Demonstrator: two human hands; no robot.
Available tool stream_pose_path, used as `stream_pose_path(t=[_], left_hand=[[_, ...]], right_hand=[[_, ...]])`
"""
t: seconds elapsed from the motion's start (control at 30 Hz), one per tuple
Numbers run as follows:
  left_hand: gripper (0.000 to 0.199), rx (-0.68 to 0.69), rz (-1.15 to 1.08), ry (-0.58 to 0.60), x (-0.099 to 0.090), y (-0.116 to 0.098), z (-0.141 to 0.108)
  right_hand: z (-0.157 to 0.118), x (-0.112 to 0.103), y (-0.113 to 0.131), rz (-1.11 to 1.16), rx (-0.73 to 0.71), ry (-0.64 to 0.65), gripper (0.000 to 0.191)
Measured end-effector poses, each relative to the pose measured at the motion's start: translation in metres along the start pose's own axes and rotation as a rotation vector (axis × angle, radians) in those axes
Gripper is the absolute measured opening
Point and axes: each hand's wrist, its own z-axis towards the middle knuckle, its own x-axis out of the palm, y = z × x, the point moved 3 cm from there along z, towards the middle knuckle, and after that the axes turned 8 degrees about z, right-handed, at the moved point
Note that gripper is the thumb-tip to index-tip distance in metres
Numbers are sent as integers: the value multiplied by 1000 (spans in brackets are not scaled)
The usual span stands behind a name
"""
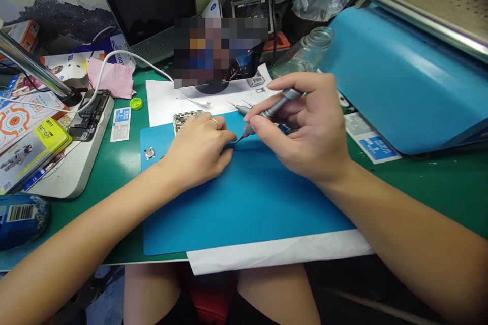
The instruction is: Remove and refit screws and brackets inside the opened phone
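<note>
In my right hand (pixel 308 127) is a grey pen-like screwdriver (pixel 270 109), its thin tip pointing down and left near my left fingertips. My left hand (pixel 202 144) rests over the upper part of the blue mat (pixel 244 203), fingers curled together, a ring on one of them; whatever they hold is hidden. Beyond my left hand, partly covered by it, an opened phone frame (pixel 185 118) lies at the mat's back edge. A small metal part (pixel 149 153) sits on the mat to the left. Further thin-tipped tools (pixel 242 108) lie behind the screwdriver.
A partly pixelated phone screen (pixel 244 63) stands at the back, near a glass jar (pixel 305 51). A large blue machine (pixel 404 81) occupies the right. On the left are a white box (pixel 89 162) bearing phone parts, a yellow battery box (pixel 34 152) and a white cable (pixel 102 66).
</note>
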Motion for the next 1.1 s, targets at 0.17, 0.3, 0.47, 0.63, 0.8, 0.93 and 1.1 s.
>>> stream_pose_path(t=[0.17, 0.3, 0.47, 0.63, 0.8, 0.93, 1.1], left_hand=[[26, 30, 26, 2, 4, 0, 9], [26, 42, 21, -2, 5, 0, 10], [27, 35, 34, -5, 4, 0, 9], [27, 8, 37, -15, 1, 1, 6], [25, 30, 15, 11, 1, -5, 4], [26, 47, 14, 57, 3, -12, 8], [25, 44, 26, 53, 6, -13, 15]], right_hand=[[0, 0, 1, -14, 47, 10, 38], [0, -1, -1, -35, 64, 9, 39], [1, -1, -4, -49, 62, 16, 38], [3, -2, -10, -63, 86, 14, 39], [5, -1, -16, -46, 111, 5, 40], [5, -1, -18, -46, 102, -7, 39], [5, -2, -17, -35, 101, -27, 37]])
